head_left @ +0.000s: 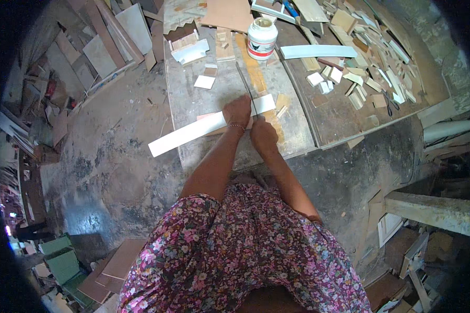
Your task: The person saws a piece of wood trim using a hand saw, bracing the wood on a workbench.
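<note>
A long white strip of board [188,134] lies slantwise over the near part of the worktable, its left end jutting past the table's edge. My left hand [237,111] is closed over it and presses it down, beside a thin dark saw blade [244,78]. The blade crosses the strip and points away from me. My right hand [264,136] is closed round the near end of the blade, just on the near side of the strip. The fingers hide the handle end. To the right of the blade, the strip's short white end [265,103] shows.
On the worktable [297,130] stands a white glue jar [262,39] with a red band. A curved white strip [318,51] lies right of it. Wood offcuts [357,73] and scissors [390,103] cover the right side. Boards [133,34] lean at the far left.
</note>
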Motion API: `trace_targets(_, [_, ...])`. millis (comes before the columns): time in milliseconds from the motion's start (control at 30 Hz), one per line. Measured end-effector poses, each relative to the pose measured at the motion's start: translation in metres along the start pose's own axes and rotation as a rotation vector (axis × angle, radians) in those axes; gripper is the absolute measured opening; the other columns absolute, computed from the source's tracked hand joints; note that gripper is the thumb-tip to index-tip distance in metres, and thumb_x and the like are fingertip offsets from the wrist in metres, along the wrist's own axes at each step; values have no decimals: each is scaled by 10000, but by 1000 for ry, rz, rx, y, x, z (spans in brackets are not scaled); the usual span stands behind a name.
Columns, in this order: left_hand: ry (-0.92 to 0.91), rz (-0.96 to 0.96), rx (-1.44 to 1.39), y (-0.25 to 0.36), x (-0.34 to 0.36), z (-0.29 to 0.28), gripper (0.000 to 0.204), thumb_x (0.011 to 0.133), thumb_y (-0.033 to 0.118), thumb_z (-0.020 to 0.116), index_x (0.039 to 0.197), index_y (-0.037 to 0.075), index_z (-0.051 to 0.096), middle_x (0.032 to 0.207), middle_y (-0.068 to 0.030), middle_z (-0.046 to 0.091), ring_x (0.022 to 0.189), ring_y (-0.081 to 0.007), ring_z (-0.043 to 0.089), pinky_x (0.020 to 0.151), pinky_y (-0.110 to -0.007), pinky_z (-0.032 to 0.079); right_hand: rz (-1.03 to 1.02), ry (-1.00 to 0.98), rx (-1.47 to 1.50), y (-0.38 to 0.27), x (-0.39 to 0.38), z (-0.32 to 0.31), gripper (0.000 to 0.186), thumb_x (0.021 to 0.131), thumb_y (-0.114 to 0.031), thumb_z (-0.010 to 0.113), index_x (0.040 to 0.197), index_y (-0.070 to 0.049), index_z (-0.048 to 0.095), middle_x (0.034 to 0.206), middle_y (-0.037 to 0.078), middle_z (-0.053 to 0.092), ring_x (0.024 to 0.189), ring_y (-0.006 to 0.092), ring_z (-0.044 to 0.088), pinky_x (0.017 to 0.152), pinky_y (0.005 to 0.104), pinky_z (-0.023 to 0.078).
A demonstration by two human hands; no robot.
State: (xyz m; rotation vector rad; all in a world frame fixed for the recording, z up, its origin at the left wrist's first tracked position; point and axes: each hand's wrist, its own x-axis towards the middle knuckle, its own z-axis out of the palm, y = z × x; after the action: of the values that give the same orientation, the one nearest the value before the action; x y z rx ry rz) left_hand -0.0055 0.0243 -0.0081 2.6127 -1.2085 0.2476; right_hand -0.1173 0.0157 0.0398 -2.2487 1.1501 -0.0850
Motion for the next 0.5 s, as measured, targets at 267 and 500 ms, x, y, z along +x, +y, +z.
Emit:
trace_targets(267, [-58, -53, 23, 2, 3, -6, 311, 841, 230, 347, 680, 94, 575, 674, -94, 609, 619, -241, 609, 535, -371, 469, -3, 3, 16, -1, 2, -3, 316, 836, -232, 329, 908, 24, 499, 813, 258, 573, 784, 396, 567, 687, 479, 436])
trace_targets(500, [-110, -70, -55, 5, 2, -18, 322, 858, 245, 349, 704, 77, 576, 693, -116, 601, 656, -283, 602, 573, -388, 468, -29, 7, 22, 0, 8, 1, 311, 837, -226, 322, 893, 21, 501, 818, 246, 579, 780, 383, 576, 697, 465, 442])
